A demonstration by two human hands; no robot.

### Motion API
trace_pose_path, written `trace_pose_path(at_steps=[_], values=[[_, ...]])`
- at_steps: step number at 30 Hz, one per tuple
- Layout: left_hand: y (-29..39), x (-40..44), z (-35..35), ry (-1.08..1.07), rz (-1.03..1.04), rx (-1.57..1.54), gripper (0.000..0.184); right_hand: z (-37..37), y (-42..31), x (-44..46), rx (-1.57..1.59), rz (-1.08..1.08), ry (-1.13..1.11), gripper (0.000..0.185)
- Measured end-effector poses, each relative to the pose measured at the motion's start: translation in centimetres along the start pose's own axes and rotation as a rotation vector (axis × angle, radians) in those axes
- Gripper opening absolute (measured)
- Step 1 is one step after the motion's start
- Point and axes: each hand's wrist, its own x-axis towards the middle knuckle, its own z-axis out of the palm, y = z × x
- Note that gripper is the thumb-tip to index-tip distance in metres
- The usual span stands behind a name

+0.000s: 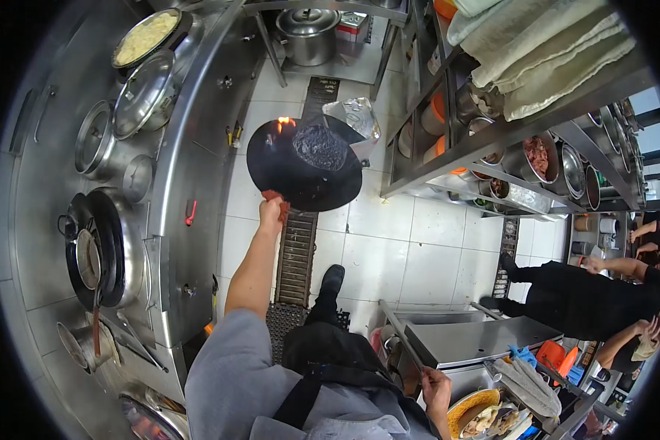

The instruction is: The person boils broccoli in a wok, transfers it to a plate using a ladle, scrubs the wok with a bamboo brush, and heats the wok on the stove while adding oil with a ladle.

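My left hand [273,210], arm stretched forward, grips the edge of a large black wok [268,165] through a reddish-brown cloth [283,205]. The wok is held out over the floor. Inside it is a shiny, crinkled dark patch [320,149], perhaps liquid; I cannot tell. Small orange flames or their reflection [286,125] show at its far rim. Just beyond stands a foil-covered thing [356,117], partly hidden by the wok. My right hand [436,392] is low at my side with curled fingers, by the metal rail [405,339] of a steel counter; whether it grips anything is unclear.
Along the left runs a steel stove [170,169] with pots, lids and another wok [110,253]. Shelving with food containers and hanging cloths [543,55] stands at the right. A person in black [590,297] works behind the counter [477,339]. A floor drain [296,257] runs beneath the wok.
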Motion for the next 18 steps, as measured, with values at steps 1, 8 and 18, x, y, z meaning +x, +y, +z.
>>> trace_pose_path(at_steps=[1,8,18], values=[[0.3,1.4,1.1,0.03,-0.012,0.031,0.013,0.0,-0.5,0.2,0.024,0.025,-0.011,0.017],[6.2,4.0,11.1,0.204,0.101,0.165,0.017,-1.0,-4.1,-0.3,0.109,0.132,0.004,0.018],[15.4,6.1,22.7,0.323,0.068,0.674,0.046,0.6,-2.8,-4.3,0.22,0.207,0.01,0.018]])
